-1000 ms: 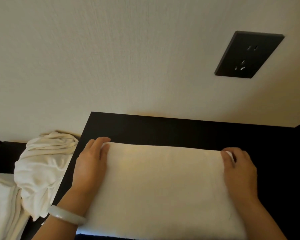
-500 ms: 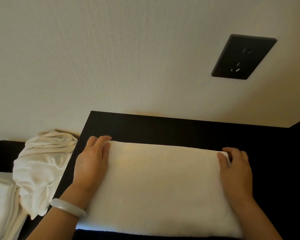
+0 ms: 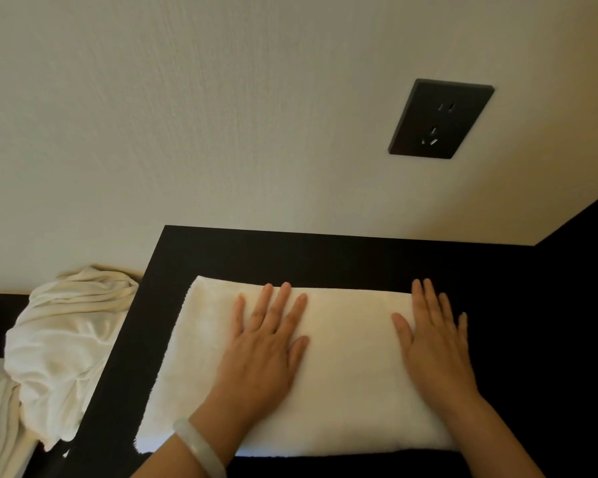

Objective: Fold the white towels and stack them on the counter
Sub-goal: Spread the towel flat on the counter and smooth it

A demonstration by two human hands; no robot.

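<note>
Folded towel lies flat on dark table by wall; left hand and right hand press on it, fingers straight, slightly spread.

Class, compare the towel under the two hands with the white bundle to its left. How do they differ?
The towel lies flat, folded; the bundle is crumpled and heaped. The towel rests on the dark counter; the bundle sits beside its left edge. The left hand and right hand press flat on the towel; nothing touches the bundle. Both are white cloth.
</note>
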